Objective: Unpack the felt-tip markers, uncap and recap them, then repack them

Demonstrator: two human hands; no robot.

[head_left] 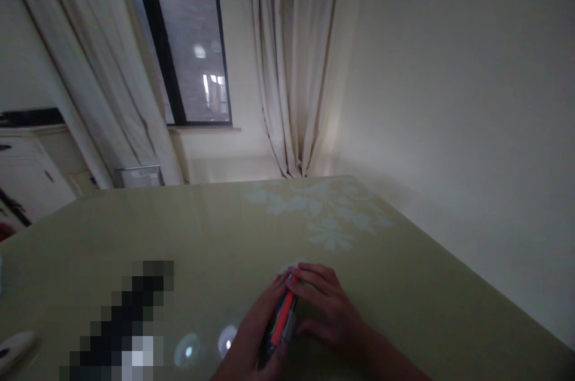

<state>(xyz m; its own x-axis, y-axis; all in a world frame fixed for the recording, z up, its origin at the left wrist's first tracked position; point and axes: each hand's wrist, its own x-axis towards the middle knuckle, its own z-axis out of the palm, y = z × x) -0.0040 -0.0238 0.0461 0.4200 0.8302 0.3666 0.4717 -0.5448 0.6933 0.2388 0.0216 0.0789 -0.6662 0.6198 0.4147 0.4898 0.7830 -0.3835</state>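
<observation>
Red-orange stick (284, 316) faces up in the slim bundle (290, 328), darker and greyish pieces alongside; pens maybe, too dim to confirm. Bundle sits between your hands over the table (431, 321), well short of the far edge and well in from the right edge. Near edge is out of frame; can't tell whether the bundle touches the glossy top.

Left hand (255, 328): closed round the left side, fingers reaching the far end, thumb at the near end. Looks like the main grip. Right hand (330, 304): half open, fingers curved, tips on the far end, thumb free below. Can't tell if it carries load.

Tips: hold firm with the left, light with the right. Press evenly at the far end so the pieces stay parallel and ends flush. One-sided push probably fans them out. Slick barrels could roll; bring your right thumb in against the side if anything slips.
</observation>
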